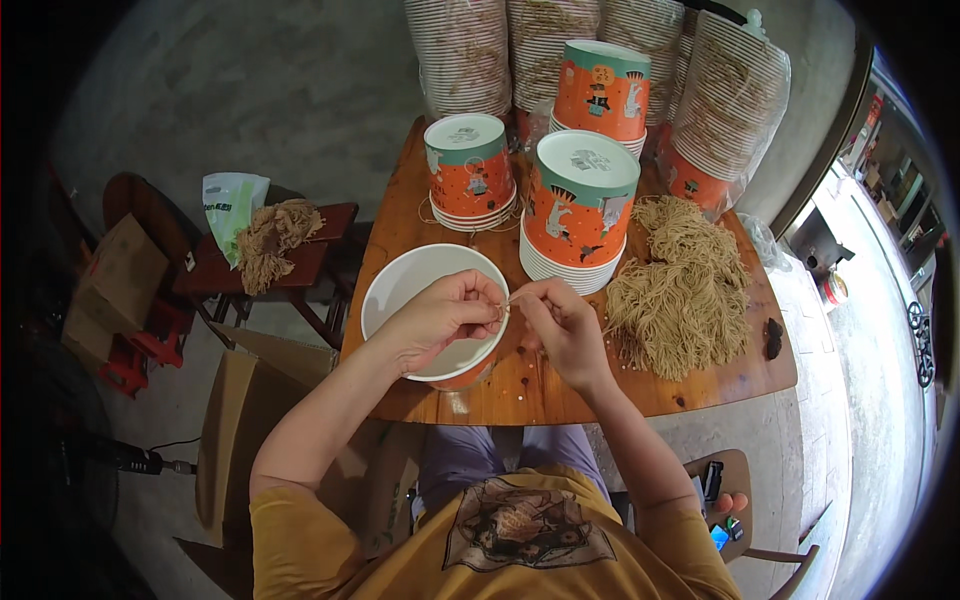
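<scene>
My left hand [455, 318] and my right hand [560, 330] meet over the near part of the wooden table [530, 395]. Thumb and fingers of each are pinched on a short bit of thin tan string [508, 304], mostly hidden by the fingertips. Below my left hand stands an upright paper bucket [385, 300] with a white inside. A big loose heap of tan strings [680, 300] lies right of my right hand. Just beyond my hands, a stack of upturned orange and green paper buckets [575, 215] stands on the table.
Another upturned bucket stack [470, 170] sits far left, with a third [602, 90] behind. Bagged bucket stacks [730, 90] line the back. Small dark lumps [773, 338] lie at the right edge. A side bench [300, 250] holds more string [275, 240]; an open cardboard box [235, 430] stands left.
</scene>
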A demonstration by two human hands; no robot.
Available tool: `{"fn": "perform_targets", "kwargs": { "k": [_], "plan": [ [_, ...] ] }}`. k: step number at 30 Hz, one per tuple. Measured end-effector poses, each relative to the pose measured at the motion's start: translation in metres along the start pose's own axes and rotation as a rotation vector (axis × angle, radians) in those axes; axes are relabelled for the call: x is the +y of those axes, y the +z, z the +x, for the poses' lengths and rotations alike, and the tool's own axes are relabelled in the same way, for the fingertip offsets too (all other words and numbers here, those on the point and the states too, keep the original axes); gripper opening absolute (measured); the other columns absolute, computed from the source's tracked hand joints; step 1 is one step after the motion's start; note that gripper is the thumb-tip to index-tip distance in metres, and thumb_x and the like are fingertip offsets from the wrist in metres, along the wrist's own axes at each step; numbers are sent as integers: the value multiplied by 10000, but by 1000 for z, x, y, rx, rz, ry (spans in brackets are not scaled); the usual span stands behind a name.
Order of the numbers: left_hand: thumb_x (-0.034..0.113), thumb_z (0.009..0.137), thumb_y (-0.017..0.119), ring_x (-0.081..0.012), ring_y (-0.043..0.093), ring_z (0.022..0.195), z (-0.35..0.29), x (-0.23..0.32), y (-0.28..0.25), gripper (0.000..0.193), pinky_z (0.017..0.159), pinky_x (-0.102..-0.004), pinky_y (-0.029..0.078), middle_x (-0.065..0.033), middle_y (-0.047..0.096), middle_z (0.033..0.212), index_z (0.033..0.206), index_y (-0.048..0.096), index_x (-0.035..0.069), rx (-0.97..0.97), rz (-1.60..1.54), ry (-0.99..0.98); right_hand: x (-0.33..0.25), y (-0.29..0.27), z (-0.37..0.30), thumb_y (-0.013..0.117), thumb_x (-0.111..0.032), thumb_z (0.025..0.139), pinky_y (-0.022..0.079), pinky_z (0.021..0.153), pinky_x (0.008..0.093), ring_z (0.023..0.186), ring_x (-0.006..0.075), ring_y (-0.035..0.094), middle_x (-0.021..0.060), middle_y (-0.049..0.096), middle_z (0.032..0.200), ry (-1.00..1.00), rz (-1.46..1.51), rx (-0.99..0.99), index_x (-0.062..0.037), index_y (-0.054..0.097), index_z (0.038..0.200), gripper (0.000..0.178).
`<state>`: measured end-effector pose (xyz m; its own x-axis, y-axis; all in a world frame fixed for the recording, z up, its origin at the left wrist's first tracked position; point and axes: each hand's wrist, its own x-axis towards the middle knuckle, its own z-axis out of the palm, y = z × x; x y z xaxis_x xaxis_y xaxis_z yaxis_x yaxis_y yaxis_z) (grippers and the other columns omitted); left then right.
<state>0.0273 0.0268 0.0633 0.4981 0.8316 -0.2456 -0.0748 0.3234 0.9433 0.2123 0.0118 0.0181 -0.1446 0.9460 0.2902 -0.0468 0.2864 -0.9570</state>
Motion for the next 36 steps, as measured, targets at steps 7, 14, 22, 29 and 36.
{"fn": "perform_targets", "kwargs": {
  "k": [7, 14, 22, 29, 36],
  "plan": [
    [-21, 839, 552, -112, 559, 759, 1, -3, 10, 137, 663, -223, 463, -43, 543, 848, 928, 468, 40, 67, 116, 86, -6, -3, 6, 622, -87, 891, 395, 622, 161, 709, -2, 502, -28, 598, 763, -8, 12, -174, -13, 618, 966, 105],
    [70, 775, 587, -118, 543, 673, 19, -22, 6, 192, 542, -293, 436, -91, 604, 801, 935, 530, -21, 13, 671, 283, -26, 5, 5, 626, -98, 886, 473, 540, 212, 656, 91, 604, 36, 619, 764, 38, -273, -120, -19, 633, 887, 80],
    [-9, 710, 588, -351, 594, 803, 0, -44, 34, 311, 681, -400, 497, -228, 492, 945, 973, 439, -85, 541, 1095, 813, -20, -10, 16, 575, -65, 865, 297, 573, 206, 653, 55, 362, -44, 417, 694, -13, -620, -176, 11, 573, 891, 81],
    [-5, 716, 578, -365, 584, 818, 14, -47, 41, 287, 676, -431, 494, -232, 518, 934, 962, 449, -75, 495, 1024, 1030, -30, -13, 5, 571, -76, 847, 354, 562, 248, 647, 86, 431, 12, 512, 701, -92, -739, -87, 28, 580, 898, 116],
    [34, 786, 602, -318, 573, 830, -3, -37, 5, 196, 738, -377, 467, -158, 541, 913, 958, 509, 27, 325, 951, 722, -25, 8, 8, 574, -57, 892, 429, 512, 195, 613, 44, 558, -9, 587, 713, 76, -351, -217, -23, 589, 908, 40]
  ]
}}
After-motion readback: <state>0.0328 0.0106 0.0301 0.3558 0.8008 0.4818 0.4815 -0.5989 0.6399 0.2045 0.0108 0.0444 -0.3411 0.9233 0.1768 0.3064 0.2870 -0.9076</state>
